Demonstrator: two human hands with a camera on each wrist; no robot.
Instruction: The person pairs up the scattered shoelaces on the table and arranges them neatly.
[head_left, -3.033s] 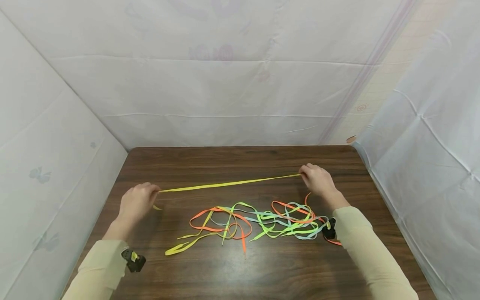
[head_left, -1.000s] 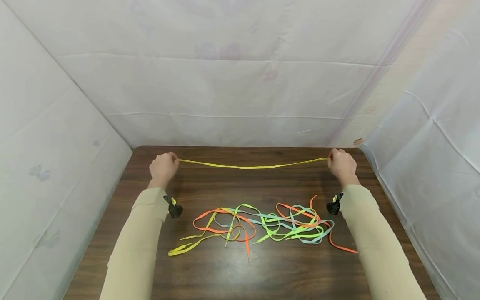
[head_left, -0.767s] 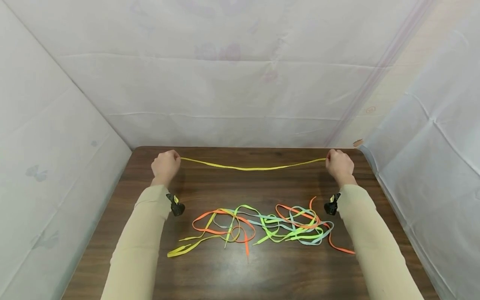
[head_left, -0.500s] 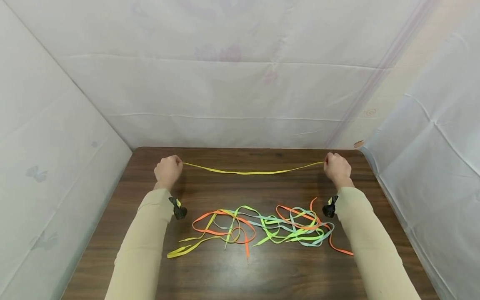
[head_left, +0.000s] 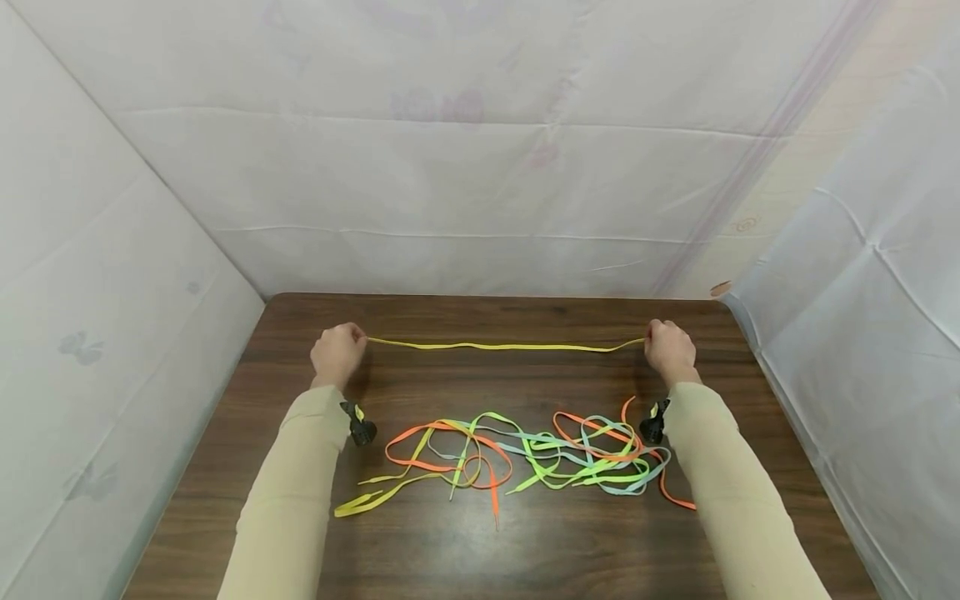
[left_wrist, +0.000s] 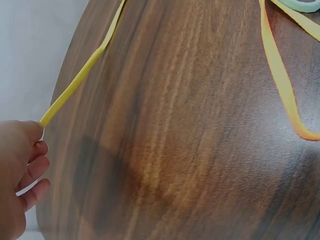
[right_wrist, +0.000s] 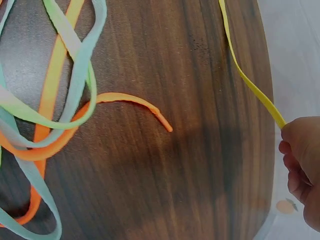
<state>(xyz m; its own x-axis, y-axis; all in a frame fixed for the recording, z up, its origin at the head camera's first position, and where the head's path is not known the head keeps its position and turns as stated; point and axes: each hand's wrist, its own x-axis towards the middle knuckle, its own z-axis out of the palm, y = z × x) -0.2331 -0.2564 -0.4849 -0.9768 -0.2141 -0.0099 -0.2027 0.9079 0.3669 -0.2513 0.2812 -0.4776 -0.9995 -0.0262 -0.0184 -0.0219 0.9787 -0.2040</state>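
Note:
A flat yellow shoelace (head_left: 495, 347) stretches from side to side near the table's far edge, its middle lying low along the wood. My left hand (head_left: 337, 354) pinches its left end between thumb and forefinger; in the left wrist view the other fingers (left_wrist: 36, 170) are loosely bent. At the opposite end my right hand (head_left: 670, 350) pinches the lace, which rises from the table to the fingertips in the right wrist view. Closer to me lies a loose tangle of laces: orange (head_left: 495, 500), green (head_left: 536, 475), light blue (head_left: 622, 490) and another yellow lace (head_left: 360, 504).
The brown wooden table (head_left: 450, 558) has rounded far corners. White cloth walls (head_left: 480, 183) rise behind it and on both sides. A black wrist camera (head_left: 362, 425) sits on the left cuff, another camera (head_left: 654, 423) on the right.
Both hands first moved away from me and level with the far side, spreading the yellow lace. Since then they have come slightly back and closer together, and the lace has sunk towards the table.

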